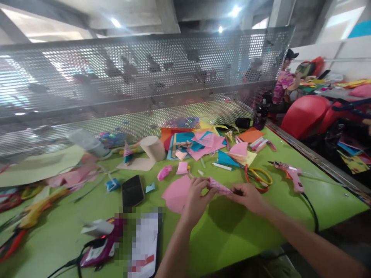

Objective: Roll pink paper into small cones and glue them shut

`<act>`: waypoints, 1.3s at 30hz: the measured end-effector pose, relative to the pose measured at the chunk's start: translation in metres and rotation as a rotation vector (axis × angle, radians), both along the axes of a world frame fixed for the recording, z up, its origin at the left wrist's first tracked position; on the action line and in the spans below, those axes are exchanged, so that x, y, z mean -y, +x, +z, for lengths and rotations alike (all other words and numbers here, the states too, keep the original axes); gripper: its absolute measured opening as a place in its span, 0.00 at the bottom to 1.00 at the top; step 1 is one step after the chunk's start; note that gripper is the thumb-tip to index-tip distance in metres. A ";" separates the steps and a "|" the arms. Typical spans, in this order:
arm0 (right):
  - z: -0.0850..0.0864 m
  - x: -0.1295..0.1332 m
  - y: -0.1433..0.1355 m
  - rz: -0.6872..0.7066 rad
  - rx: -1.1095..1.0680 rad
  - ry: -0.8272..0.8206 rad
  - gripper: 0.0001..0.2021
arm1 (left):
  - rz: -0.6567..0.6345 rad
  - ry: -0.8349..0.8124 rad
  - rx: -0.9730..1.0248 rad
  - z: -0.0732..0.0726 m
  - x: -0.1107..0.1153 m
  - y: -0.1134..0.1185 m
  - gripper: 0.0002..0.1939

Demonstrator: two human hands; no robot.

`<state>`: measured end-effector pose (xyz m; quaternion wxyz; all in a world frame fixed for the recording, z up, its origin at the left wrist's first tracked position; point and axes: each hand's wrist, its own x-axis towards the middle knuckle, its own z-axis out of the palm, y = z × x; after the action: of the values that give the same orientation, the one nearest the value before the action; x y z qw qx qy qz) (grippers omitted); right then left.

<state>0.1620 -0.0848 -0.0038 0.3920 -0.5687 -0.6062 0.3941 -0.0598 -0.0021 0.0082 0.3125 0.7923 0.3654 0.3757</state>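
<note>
Pink strip [219, 187] held above green table [232, 231], btwn both hands. Left hand [197, 197] pinches its left end; right hand [247, 196] closed on right end. Step judged: folding/rolling strip. Next move needs a steady pinch w/ ends aligned. Pink sheet [175, 195] lies just beside; scissors [259, 177] near.

Craft workshop: green table [246, 231] w/ coloured paper scraps [203, 143], scissors [259, 177], glue gun [290, 173]; perforated metal screen [145, 85], other workers' benches nearby

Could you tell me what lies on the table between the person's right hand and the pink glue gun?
In the head view, scissors with yellow and red handles lie between the right hand and the pink glue gun, on the green table.
</note>
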 end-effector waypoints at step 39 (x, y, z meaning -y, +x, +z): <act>0.003 0.006 0.007 -0.067 -0.028 0.053 0.21 | 0.068 0.094 0.063 0.008 -0.002 -0.016 0.05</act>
<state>0.1689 -0.0912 -0.0007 0.4283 -0.5725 -0.5917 0.3725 -0.0755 0.0000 0.0160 0.2734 0.7810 0.3640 0.4275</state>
